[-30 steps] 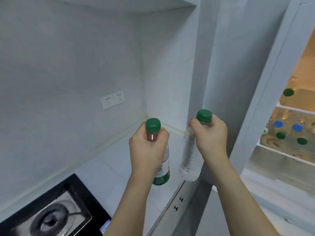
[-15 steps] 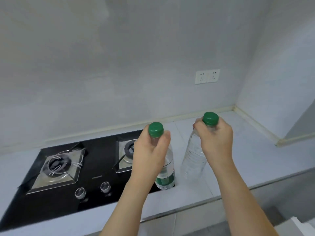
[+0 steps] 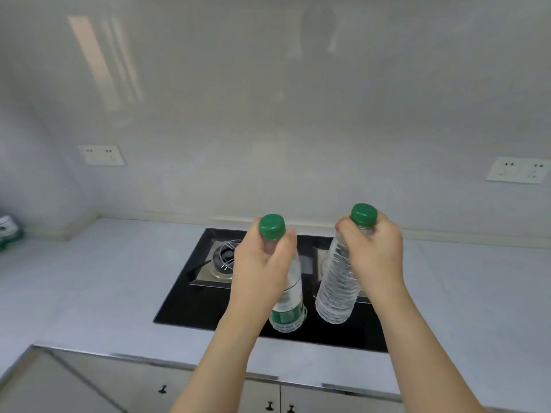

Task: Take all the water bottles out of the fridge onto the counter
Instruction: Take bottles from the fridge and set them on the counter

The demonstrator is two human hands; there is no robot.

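Clear, thin-walled plastic with green screw caps: two water bottles hang in the air over the black glass hob (image 3: 190, 305), neither touching it; the labelled bottle (image 3: 288, 308) sits at about 6 o'clock of centre, its green-and-white label low on the body, and the ribbed bottle (image 3: 338, 289), with no label in view, hangs just beside it at roughly 5 o'clock, tilted so its base swings toward the other. The left hand (image 3: 262, 266) has its fingers and thumb curled round the neck and shoulder of the labelled bottle just under the cap; the right hand (image 3: 374, 251) pinches the ribbed bottle the same way at the neck.

Both look full, so I judge them moderately heavy for a neck hold and inclined to swing; the ribbed walls would likely dent under a squeeze at the middle, and anything just out of a fridge may be damp and slippery, though no wetness can be made out here. The stiff neck ring below the cap seems the surest purchase for carrying; a steadying grip on the body would help when standing them down.

Outward, the pale counter (image 3: 98, 290) runs toward 9 o'clock and toward 3 o'clock of the hob; a burner (image 3: 223, 259) shows beside the left hand; wall sockets (image 3: 101, 155) sit at 10 o'clock and 2 o'clock; cabinet doors (image 3: 143, 386) lie at 7 o'clock.
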